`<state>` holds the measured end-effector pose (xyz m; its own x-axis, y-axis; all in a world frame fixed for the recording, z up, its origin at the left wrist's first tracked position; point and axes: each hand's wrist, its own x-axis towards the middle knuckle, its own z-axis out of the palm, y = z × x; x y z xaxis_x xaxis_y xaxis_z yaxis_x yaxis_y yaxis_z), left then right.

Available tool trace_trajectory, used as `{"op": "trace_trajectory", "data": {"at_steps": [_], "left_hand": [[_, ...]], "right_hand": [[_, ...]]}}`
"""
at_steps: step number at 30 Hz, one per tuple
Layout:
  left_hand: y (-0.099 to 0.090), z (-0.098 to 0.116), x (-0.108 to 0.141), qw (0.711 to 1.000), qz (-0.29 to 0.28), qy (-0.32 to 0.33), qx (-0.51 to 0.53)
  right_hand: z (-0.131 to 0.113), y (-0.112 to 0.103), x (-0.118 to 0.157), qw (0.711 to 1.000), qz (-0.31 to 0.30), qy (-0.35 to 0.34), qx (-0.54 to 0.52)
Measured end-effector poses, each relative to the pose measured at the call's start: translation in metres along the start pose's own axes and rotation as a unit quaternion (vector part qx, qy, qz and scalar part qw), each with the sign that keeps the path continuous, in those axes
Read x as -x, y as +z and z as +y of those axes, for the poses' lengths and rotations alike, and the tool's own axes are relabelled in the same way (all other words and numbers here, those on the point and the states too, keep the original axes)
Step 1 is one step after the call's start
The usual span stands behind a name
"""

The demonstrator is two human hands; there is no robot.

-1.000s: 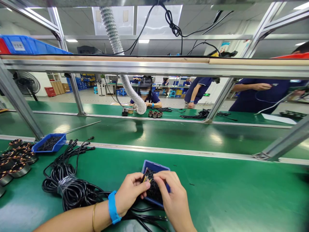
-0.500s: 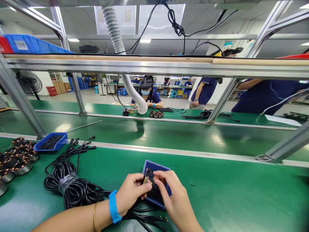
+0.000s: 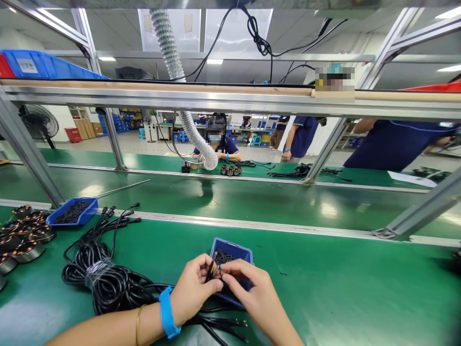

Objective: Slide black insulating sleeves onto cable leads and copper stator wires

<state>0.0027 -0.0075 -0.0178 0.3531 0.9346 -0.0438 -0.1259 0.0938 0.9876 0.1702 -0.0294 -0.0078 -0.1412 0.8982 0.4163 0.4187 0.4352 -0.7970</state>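
My left hand, with a blue band at the wrist, is closed around the end of a black cable whose thin coloured wires stick out. The fingertips of my right hand are pinched together at those wires; a small dark piece seems to be between them, too small to make out surely. Both hands are above a blue bin that holds many short black tubes. A bundle of black cables, tied with clear wrap, lies left of my hands. More stripped cable ends lie below them.
Copper-wound motor stators stand at the far left, beside a second blue bin of black pieces. A metal frame crosses over the bench. A flexible duct hangs down before a seated co-worker. Two tiny black pieces lie right of the near bin.
My right hand has moved slightly left and down, bringing its fingertips to the wires in my left hand. The whole view has shifted a little.
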Motion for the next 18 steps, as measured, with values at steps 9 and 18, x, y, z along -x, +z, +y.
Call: {"op": "trace_trajectory", "data": {"at_steps": [9,18], "left_hand": [[0.000,-0.003,-0.003,0.999,-0.013,-0.002,0.033],[0.000,0.004,-0.001,0.999,-0.028,0.026,0.010]], "right_hand": [[-0.003,-0.004,-0.001,1.000,-0.014,-0.005,0.002],[-0.003,-0.032,0.001,0.993,-0.114,0.022,-0.010]]}}
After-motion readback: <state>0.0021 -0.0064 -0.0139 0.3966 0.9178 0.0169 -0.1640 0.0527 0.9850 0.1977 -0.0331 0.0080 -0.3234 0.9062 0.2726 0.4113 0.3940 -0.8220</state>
